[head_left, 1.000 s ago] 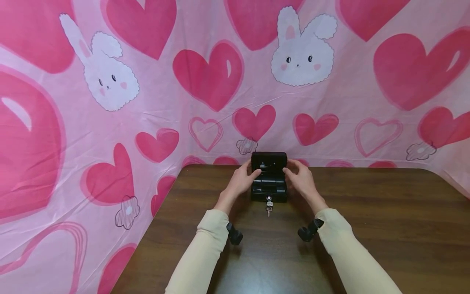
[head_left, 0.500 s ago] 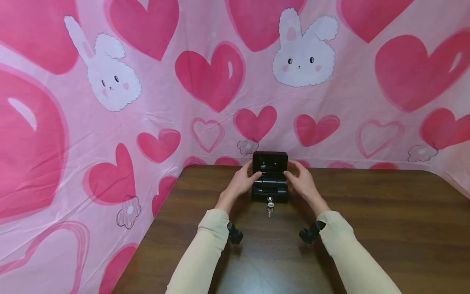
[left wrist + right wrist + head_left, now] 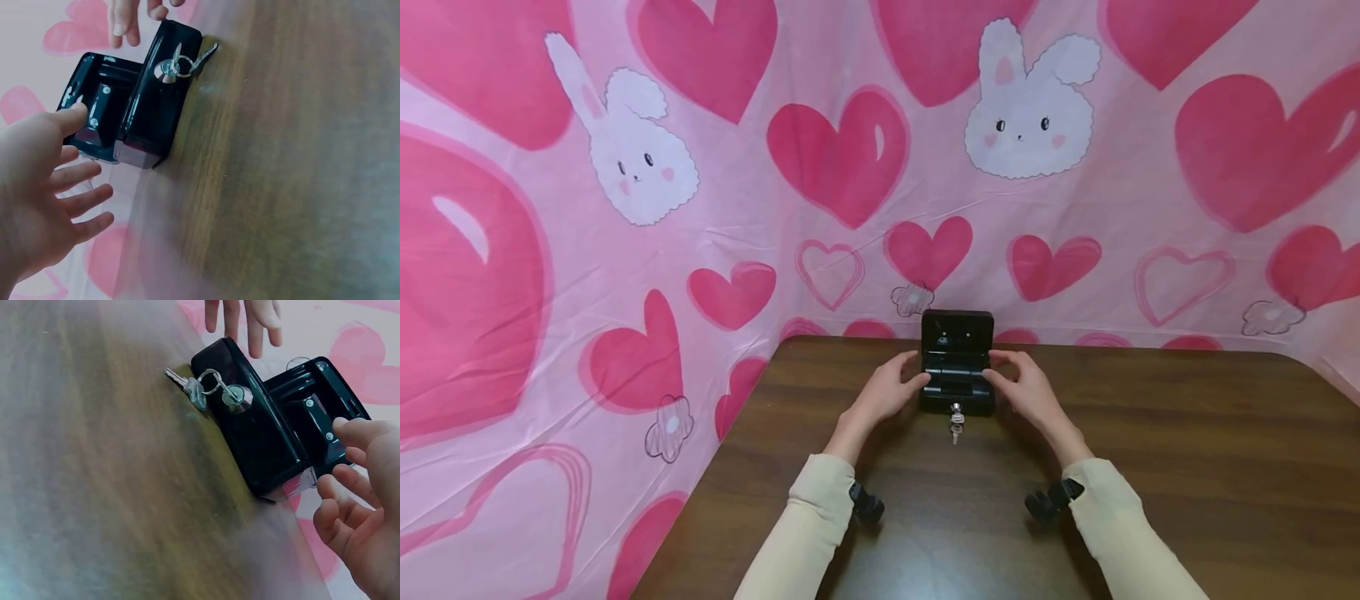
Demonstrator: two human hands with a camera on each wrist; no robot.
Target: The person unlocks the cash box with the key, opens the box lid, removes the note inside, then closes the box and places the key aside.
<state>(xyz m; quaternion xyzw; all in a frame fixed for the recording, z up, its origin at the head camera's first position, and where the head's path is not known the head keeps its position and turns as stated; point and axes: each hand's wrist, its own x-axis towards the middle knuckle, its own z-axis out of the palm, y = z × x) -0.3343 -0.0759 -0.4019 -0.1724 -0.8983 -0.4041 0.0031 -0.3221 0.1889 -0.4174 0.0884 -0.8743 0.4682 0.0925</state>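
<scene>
A small black cash box point(image 3: 973, 406) stands on the wooden table with its lid point(image 3: 957, 329) raised at the back. From the lock on its front hangs a ring of keys point(image 3: 957, 434), one key being in the lock; the right wrist view shows another key point(image 3: 182, 380) lying out over the wood. My left hand point(image 3: 883, 392) is beside the box's left side, its fingers spread and loose in the left wrist view. On the opposite side is my right hand point(image 3: 1030, 392), fingers loosely bent around no object. The box interior shows only partly.
The brown table point(image 3: 1150, 467) runs out to both sides and toward me. Close behind the box hangs a pink cloth point(image 3: 865, 275) printed with hearts and rabbits. A black wrist camera point(image 3: 867, 505) sits on my left cuff, another point(image 3: 1051, 502) on the right.
Both hands have come off the sides of the raised lid and drawn down toward me beside the box. The lid stays raised, and the view has shifted slightly.
</scene>
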